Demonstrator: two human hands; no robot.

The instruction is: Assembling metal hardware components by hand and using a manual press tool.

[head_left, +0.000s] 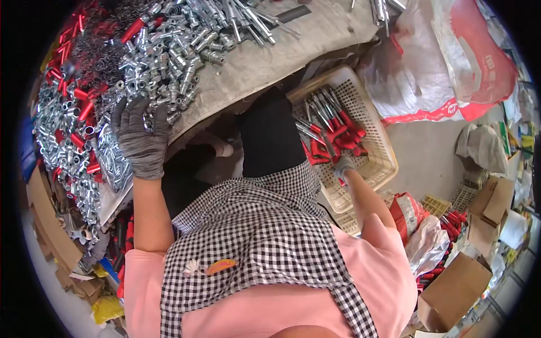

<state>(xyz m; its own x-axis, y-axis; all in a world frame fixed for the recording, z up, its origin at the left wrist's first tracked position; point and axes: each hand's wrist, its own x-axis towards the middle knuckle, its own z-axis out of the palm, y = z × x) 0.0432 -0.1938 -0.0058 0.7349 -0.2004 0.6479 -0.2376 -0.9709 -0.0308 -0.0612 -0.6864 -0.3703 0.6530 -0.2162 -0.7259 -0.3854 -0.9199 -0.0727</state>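
Observation:
My left hand (141,141), in a grey glove, lies at the edge of a heap of silver metal fittings (169,65). Its fingers are stretched out and touch the nearest pieces. Small silver pins (114,158) are piled beside its wrist. My right hand (344,164), also gloved, reaches down into a cream plastic basket (387,163) on my right. Its fingers are closed around a red-handled metal tool, with a bit of red (341,182) showing below the glove. Several more red-handled tools (346,130) with silver shafts lie in the basket beyond it.
Red sleeves (84,110) and dark springs (104,67) are mixed along the left of the bench. Metal rods (248,19) lie at its back. A large white and red sack (417,73) stands beyond the basket. Cardboard boxes (456,290) and a red bag (407,211) stand at right.

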